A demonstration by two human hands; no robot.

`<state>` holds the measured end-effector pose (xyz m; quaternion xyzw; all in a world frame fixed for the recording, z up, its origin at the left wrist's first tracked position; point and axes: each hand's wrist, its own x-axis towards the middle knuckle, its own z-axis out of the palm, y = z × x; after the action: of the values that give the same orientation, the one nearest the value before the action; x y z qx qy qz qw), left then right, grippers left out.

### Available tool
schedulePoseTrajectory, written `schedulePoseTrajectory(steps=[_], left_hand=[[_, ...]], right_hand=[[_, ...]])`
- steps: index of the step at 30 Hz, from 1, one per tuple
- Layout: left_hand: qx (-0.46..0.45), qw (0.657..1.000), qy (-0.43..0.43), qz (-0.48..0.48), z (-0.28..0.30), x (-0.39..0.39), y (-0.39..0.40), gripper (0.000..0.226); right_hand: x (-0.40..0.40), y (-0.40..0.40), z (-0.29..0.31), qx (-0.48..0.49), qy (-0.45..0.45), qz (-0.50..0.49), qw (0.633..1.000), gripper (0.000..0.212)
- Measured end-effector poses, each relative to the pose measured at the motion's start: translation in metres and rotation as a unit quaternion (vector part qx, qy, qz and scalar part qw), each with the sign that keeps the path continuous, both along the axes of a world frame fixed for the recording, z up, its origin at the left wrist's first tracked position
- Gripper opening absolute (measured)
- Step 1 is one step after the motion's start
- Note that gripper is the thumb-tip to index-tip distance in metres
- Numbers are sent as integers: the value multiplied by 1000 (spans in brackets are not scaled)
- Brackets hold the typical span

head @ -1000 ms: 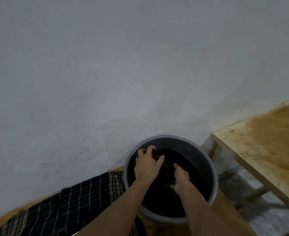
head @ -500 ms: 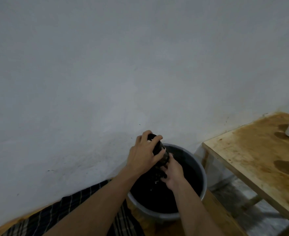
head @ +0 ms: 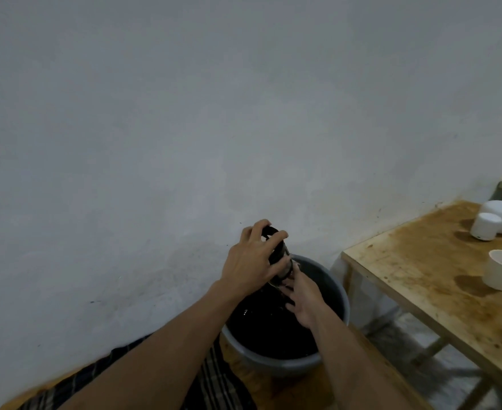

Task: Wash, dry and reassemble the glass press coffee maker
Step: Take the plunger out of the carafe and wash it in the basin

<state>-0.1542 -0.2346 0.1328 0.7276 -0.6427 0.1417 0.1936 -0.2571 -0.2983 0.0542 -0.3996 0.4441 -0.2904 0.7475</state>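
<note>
Left hand [head: 252, 258] grips the dark coffee maker [head: 279, 255], fingers curled round its top, held tilted just above the grey basin [head: 343, 294]. Right hand [head: 303, 300] holds its lower end over the dark water; finger grip unclear.

Wall [head: 184, 128]: pale grey-white, marked with small dark specks and scuffs low down. Bucket [head: 343, 294]: grey-blue outside, its inside seen as near black. Coffee maker [head: 278, 253]: black parts seen, little else made out. Cloth [head: 214, 383]: dark, crossed with pale check lines. Table [head: 415, 279]: light wood, stained with orange-brown patches. Containers [head: 498, 221]: white. Cup [head: 499, 276]: white, a red stick noted inside.
</note>
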Motion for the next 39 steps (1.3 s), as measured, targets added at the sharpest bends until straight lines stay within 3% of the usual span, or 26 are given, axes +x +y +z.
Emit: schedulePoseTrajectory(steps=[7, 15, 18, 20, 22, 23, 24, 26, 27, 29, 31, 33, 39], left_hand=[[-19, 1000, 18, -4, 1, -3, 10, 43], [-99, 989, 105, -15, -5, 4, 22, 39], [-135, 970, 202, -10, -9, 10, 26, 40], [-167, 938, 303, 12, -11, 13, 28, 40], [-197, 877, 435, 57, -14, 14, 35, 37], [-205, 826, 519, 80, -14, 14, 38, 35], [-204, 752, 619, 102, -16, 14, 40, 32], [-174, 573, 791, 126, -20, 20, 50, 33], [-157, 516, 832, 130, -23, 25, 57, 36], [-130, 461, 869, 127, -33, 30, 71, 44], [-119, 447, 878, 121, -43, 36, 94, 46], [-102, 466, 871, 115, -55, 46, 114, 49], [-49, 687, 710, 149, -77, 88, 173, 26]], right_hand=[[-16, 7, 7, -43, -30, 44, 998, 31], [-13, 14, 20, -155, 45, 5, 987, 34], [-13, 17, 23, -159, 30, -5, 987, 48], [-16, 24, 30, -165, 18, -18, 986, 53], [-19, 34, 33, -172, 30, -9, 985, 58], [-20, 37, 31, -165, 37, 11, 986, 63], [-22, 40, 28, -153, 40, 38, 987, 68], [-20, 48, 25, -130, 41, 98, 986, 72], [-16, 54, 26, -129, 38, 126, 983, 68], [-7, 65, 31, -149, 35, 163, 975, 45], [7, 80, 33, -182, 54, 191, 963, 30], [18, 93, 35, -208, 81, 220, 950, 21], [57, 121, 23, -269, 155, 279, 909, 16]])
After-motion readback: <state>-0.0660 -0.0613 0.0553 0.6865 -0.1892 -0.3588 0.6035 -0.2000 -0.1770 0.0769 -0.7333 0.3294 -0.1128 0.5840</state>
